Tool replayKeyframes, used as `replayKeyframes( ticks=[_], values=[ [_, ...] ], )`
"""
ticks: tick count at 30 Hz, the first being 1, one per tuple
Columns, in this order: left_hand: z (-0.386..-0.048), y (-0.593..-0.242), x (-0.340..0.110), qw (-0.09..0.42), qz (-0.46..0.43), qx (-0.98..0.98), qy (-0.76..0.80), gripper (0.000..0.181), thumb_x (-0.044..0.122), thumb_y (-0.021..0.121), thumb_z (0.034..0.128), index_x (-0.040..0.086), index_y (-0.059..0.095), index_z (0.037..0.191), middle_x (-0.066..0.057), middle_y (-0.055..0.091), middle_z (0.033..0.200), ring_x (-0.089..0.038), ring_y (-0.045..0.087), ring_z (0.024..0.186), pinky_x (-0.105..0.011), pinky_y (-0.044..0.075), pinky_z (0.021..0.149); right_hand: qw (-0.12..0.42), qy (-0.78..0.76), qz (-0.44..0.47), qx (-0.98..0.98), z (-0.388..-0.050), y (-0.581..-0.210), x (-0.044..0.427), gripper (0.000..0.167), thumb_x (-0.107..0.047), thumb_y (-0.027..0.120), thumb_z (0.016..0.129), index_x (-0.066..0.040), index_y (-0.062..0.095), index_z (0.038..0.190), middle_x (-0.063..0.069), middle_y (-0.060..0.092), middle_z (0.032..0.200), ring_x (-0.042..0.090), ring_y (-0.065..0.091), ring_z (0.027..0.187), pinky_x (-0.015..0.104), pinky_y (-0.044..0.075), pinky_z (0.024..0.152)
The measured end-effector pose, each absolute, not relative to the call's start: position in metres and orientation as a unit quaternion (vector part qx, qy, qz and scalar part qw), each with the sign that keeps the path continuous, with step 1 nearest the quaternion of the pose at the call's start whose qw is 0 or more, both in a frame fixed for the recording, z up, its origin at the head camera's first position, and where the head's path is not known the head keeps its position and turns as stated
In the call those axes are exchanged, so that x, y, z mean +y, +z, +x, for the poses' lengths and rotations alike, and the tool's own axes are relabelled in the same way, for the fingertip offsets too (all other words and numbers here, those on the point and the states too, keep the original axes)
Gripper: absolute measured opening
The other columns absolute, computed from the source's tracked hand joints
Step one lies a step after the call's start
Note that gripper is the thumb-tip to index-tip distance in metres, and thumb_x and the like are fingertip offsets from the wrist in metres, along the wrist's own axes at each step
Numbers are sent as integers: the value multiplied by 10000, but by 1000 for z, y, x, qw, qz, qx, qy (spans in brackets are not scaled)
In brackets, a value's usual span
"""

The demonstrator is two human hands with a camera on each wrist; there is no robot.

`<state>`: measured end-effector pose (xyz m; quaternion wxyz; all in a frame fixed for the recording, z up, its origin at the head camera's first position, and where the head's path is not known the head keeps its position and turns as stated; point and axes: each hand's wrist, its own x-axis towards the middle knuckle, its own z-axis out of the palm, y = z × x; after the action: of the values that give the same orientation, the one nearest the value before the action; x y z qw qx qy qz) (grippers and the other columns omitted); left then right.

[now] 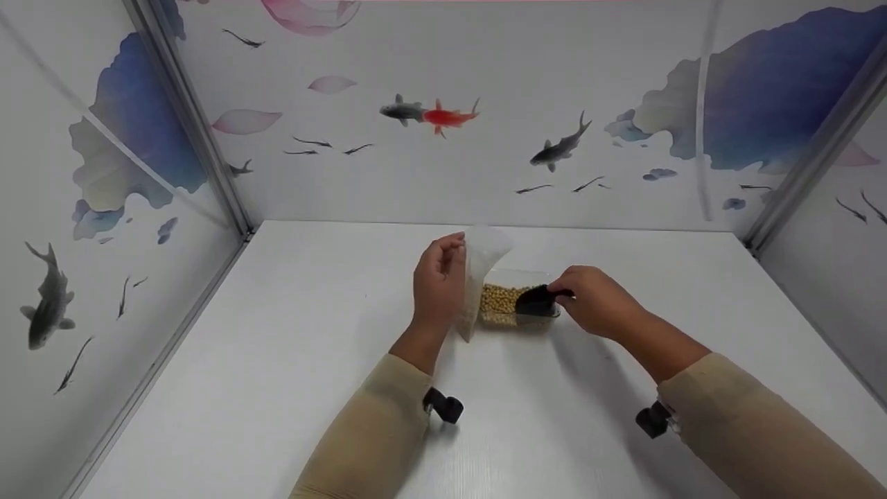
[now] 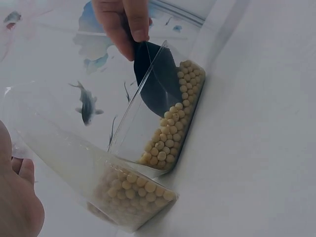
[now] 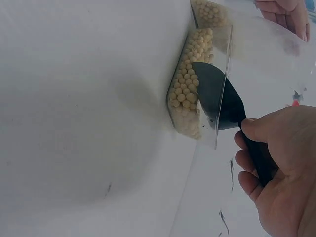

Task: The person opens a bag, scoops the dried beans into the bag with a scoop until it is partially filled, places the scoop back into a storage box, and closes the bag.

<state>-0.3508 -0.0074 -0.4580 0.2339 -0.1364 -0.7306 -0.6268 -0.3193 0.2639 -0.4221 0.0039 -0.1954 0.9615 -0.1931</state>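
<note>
My right hand (image 1: 599, 301) grips the handle of a black scoop (image 1: 535, 301). The scoop's blade dips inside a clear rectangular box (image 1: 509, 321) and touches round yellowish beans (image 1: 500, 298), which look like soybeans. Just left of the box stands a translucent plastic bag (image 1: 475, 287), upright, with its mouth flaring at the top. My left hand (image 1: 440, 281) holds the bag by its upper left side; the bag partly hides those fingertips. More beans (image 2: 133, 190) lie at the bottom of the bag in the left wrist view. In the right wrist view, fingers wrap round the scoop handle (image 3: 259, 160).
Box and bag rest on a white tabletop (image 1: 312, 333). White panels printed with fish and leaves enclose its back (image 1: 471, 180) and sides, joined by grey metal posts (image 1: 208, 138). A black wrist mount (image 1: 443, 405) sits on each sleeve.
</note>
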Motion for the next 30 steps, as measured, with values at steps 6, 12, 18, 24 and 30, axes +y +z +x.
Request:
replayKeyframes(
  ticks=[6, 12, 18, 24, 30],
  values=[
    [-352, -460, -6, 232, -141, -732, -625, 227, 271, 556, 1134, 144, 668, 1285, 16, 681, 1416, -141, 651, 1289, -327, 564, 1104, 6, -187, -204, 961, -320, -429, 258, 317, -56, 649, 1056, -9, 712, 1364, 187, 710, 1283, 383, 673, 1219, 521, 594, 992],
    [-352, -458, -6, 235, -144, -727, -629, 241, 280, 566, 1130, 146, 676, 1298, -10, 689, 1402, -171, 661, 1278, -364, 569, 1104, 3, -196, -201, 960, -324, -433, 251, 320, -45, 646, 1053, -25, 717, 1365, 181, 713, 1290, 382, 665, 1244, 540, 578, 1026],
    [-351, -458, -6, 232, -138, -727, -631, 224, 280, 571, 1128, 154, 680, 1278, 1, 689, 1411, -170, 655, 1304, -366, 563, 1116, 27, -230, -170, 958, -334, -443, 242, 347, -132, 638, 1074, -69, 697, 1410, 192, 679, 1374, 394, 631, 1310, 583, 526, 1104],
    [-352, -459, -6, 226, -137, -727, -634, 232, 269, 566, 1129, 152, 670, 1299, 1, 684, 1418, -165, 643, 1337, -349, 548, 1139, 53, -271, -132, 952, -339, -453, 240, 365, -179, 639, 1082, -118, 687, 1438, 165, 664, 1439, 372, 605, 1359, 587, 503, 1135],
    [-351, -459, -6, 225, -136, -727, -634, 248, 286, 563, 1130, 165, 670, 1319, 5, 685, 1415, -168, 648, 1324, -364, 555, 1131, 42, -300, -124, 945, -341, -462, 239, 345, -172, 612, 1088, -130, 700, 1420, 157, 662, 1430, 367, 597, 1370, 597, 486, 1163]
  ],
)
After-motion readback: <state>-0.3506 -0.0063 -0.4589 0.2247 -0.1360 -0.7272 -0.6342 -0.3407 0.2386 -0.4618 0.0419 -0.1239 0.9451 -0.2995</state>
